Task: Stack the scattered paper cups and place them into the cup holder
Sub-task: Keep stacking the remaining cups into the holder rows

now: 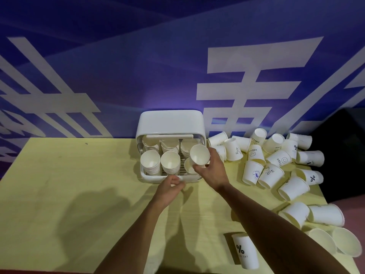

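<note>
On the table (59, 175) the open holder (171, 123) has stacks (150, 163) in its left and middle slots. The left hand (169, 187) sits at its front rim, fingers curled; I cannot tell whether they pinch it. The right hand (212, 169) grips a tilted cup (199, 155) above the right slot, and loose cups (278, 159) lie scattered to the right.

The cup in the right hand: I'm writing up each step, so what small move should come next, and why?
Probably lower the cup in the right hand into the short stack in the front right slot of the cup holder. It is held just over that stack, which sits lower than the middle stack, and the left hand holds the front rim.
</note>
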Demonstrator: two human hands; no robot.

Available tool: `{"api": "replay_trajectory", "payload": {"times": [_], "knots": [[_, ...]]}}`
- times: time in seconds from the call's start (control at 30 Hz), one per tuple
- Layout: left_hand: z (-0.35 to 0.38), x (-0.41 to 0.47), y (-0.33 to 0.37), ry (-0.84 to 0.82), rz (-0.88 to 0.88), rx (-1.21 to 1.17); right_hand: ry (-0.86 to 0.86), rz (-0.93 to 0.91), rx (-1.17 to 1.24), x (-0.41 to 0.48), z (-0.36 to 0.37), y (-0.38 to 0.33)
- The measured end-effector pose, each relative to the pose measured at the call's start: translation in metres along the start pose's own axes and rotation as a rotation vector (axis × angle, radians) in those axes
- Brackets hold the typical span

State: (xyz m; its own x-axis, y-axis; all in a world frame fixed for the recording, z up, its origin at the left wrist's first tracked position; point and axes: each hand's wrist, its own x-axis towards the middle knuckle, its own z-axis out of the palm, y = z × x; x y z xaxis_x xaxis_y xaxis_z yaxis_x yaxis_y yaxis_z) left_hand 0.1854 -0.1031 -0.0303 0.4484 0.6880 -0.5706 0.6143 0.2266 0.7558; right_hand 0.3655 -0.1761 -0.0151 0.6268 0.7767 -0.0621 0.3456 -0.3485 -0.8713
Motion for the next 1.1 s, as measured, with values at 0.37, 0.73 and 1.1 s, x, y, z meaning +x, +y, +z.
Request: {"api": "replay_trajectory", "payload": {"times": [0.37,0.73,1.1], "knots": [[-0.012,-0.001,-0.005,0.024,0.018,-0.036,-0.076,0.007,-0.174,0.002,0.017,0.005],[0.017,-0.006,0.004,-0.032,0.002,0.038,-0.09,0.1,-0.27,-0.015,-0.016,0.029],[0.099,-0.007,0.018,-0.272,0.051,0.182,0.023,0.235,-0.273,-0.057,-0.101,0.079]]}}
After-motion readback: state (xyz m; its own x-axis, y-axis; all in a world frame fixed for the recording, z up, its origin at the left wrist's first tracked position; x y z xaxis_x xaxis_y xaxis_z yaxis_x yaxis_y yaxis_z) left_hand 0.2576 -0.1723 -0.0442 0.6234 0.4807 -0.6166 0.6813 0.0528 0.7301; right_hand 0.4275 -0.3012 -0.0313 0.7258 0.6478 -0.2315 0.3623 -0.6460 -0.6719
